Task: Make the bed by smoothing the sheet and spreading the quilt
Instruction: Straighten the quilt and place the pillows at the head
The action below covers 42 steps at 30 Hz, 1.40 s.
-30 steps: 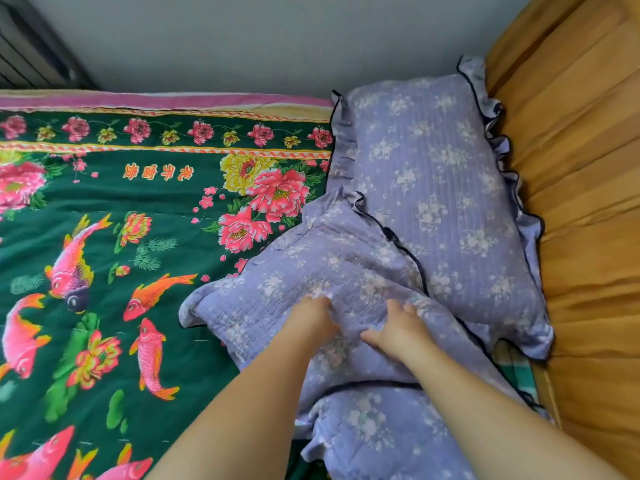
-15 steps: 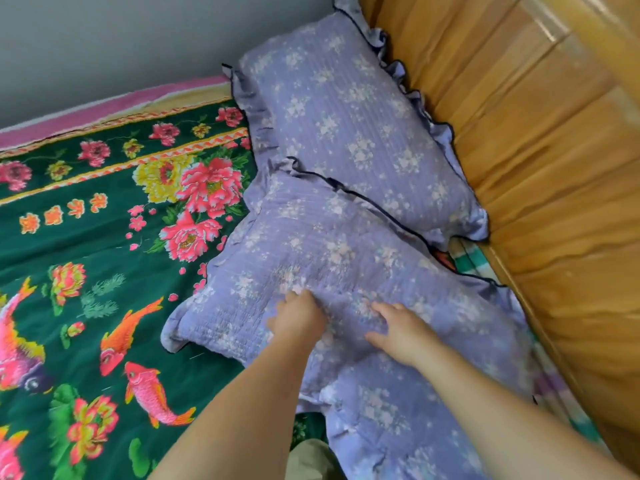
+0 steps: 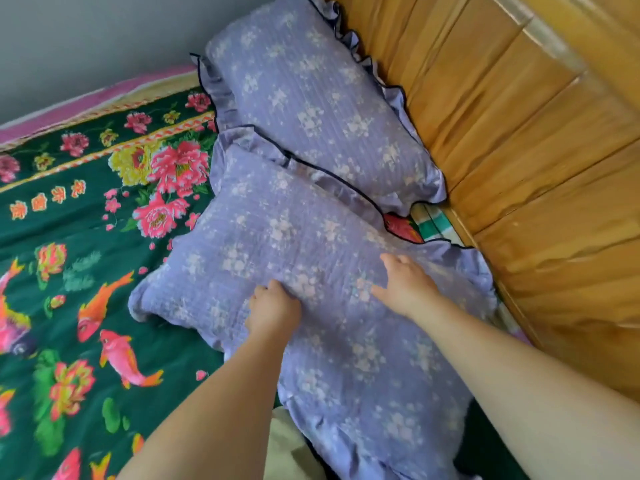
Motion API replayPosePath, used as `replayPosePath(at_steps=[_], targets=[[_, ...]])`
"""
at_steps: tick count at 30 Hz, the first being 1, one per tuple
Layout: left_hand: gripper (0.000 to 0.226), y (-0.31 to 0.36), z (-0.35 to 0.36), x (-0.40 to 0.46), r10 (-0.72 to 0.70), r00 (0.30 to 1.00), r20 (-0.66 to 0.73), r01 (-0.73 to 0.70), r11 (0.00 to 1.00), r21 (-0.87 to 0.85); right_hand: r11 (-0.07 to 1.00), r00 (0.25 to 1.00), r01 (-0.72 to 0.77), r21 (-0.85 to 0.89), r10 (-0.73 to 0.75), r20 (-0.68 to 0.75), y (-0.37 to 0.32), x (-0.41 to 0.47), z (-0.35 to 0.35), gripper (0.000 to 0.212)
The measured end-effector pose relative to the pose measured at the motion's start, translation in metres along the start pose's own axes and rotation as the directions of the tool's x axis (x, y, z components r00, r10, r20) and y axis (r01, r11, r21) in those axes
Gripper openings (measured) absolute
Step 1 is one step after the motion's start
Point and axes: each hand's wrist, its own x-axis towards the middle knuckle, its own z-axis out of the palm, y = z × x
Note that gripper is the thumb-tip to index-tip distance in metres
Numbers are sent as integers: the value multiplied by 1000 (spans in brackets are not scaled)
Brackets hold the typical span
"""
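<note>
A green sheet (image 3: 86, 237) printed with pink flowers and orange fish covers the bed. Two lilac floral pillows with dark-piped ruffles lie at the head. The far pillow (image 3: 311, 98) rests against the wooden headboard. The near pillow (image 3: 277, 237) lies diagonally in front of me. My left hand (image 3: 273, 308) pinches the near pillow's fabric with curled fingers. My right hand (image 3: 405, 284) rests flat on the same pillow with its fingers spread and relaxed. No quilt is recognisable in view.
A wooden plank headboard (image 3: 519, 150) runs along the right. A grey wall (image 3: 86, 39) stands behind the bed. A strip of striped green cloth (image 3: 433, 220) shows between pillows and headboard. Beige fabric (image 3: 291, 448) appears at the bottom between my arms.
The view swung left-down toward the headboard. The near pillow has settled flatter, and my right hand moved right across it and opened. My left hand keeps its hold on the fabric.
</note>
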Motion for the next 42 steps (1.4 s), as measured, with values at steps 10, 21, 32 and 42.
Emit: replayPosePath(at_steps=[10,21,32,42], targets=[[54,21,53,-37,-164,986,-27,140,907,-396,987,991,132,-95,-135,-20,38,33,-22,82],[88,-16,65,-14,-487,845,220,468,475,-745,985,988,117,128,-128,83,-3,82,2,115],[35,-64,81,-22,-313,943,117,333,861,-384,989,981,137,60,-127,-150,-32,-1,41,75],[32,-144,91,-60,-302,947,108,320,858,-401,991,980,6,132,21,-199,-64,-107,90,75]])
